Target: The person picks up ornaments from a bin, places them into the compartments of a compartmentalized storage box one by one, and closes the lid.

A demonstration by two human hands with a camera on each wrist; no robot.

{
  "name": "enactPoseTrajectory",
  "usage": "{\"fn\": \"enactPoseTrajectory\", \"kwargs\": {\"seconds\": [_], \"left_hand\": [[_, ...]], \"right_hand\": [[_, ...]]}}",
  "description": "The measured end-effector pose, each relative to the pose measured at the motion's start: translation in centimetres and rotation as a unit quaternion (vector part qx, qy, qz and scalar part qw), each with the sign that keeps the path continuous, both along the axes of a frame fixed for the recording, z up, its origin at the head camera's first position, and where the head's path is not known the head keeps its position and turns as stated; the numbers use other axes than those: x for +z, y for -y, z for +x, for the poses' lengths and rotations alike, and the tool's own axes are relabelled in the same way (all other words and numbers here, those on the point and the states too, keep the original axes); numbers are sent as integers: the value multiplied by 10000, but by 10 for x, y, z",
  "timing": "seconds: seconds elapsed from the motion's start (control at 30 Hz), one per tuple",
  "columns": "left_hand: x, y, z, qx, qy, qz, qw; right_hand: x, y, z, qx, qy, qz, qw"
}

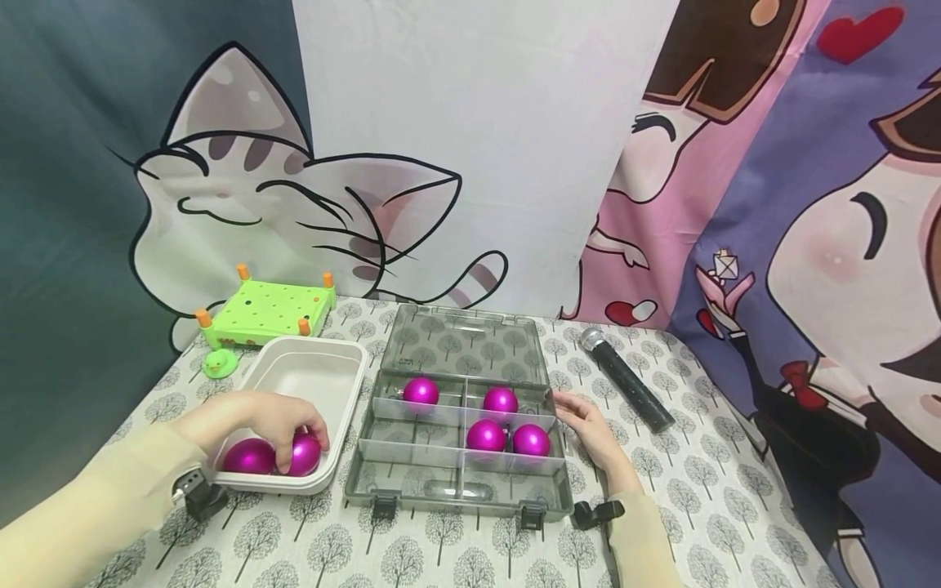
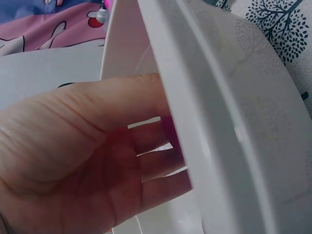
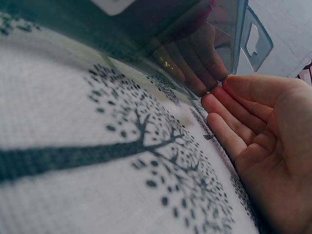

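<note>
In the head view my left hand (image 1: 283, 420) reaches into a white plastic tub (image 1: 353, 367). Its thumb and fingers curl round a shiny magenta Christmas bauble (image 1: 305, 455); a second magenta bauble (image 1: 248, 456) lies beside it. The left wrist view shows that hand (image 2: 83, 156) behind the tub's wall (image 2: 209, 117), which hides most of the bauble. My right hand (image 1: 591, 429) touches the right side of a clear grey compartment box (image 1: 412, 482) with extended fingers. Its lid (image 1: 466, 343) is raised back. One bauble (image 1: 421, 394) sits in the back left compartment, one back right, two middle right.
A black microphone (image 1: 628, 380) lies to the right of the box. Behind the tub stands a green toy table (image 1: 268, 310) with orange pegs, and a small green toy duck (image 1: 220, 363) is near it. A patterned cloth (image 1: 412, 547) covers the table; printed curtains hang behind.
</note>
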State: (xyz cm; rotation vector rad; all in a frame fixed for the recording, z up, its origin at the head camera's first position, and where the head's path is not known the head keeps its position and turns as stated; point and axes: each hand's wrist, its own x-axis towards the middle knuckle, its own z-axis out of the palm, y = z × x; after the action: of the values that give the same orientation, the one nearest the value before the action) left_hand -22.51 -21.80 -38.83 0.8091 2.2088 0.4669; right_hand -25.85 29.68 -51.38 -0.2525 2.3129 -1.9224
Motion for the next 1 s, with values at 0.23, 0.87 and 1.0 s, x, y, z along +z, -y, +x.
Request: {"fn": "enactPoseTrajectory", "kwargs": {"seconds": [0.23,0.87,1.0], "left_hand": [[4,-1,4,405,-104,-31,9991],[40,14,-4,365,-287,786,9958],[53,17,-6,421,-434,873,9943]], "right_hand": [[0,1,0,-56,28,37,10000],[0,2,0,-69,-63,1,10000],[-1,1,-1,40,-114,-25,9999]]}}
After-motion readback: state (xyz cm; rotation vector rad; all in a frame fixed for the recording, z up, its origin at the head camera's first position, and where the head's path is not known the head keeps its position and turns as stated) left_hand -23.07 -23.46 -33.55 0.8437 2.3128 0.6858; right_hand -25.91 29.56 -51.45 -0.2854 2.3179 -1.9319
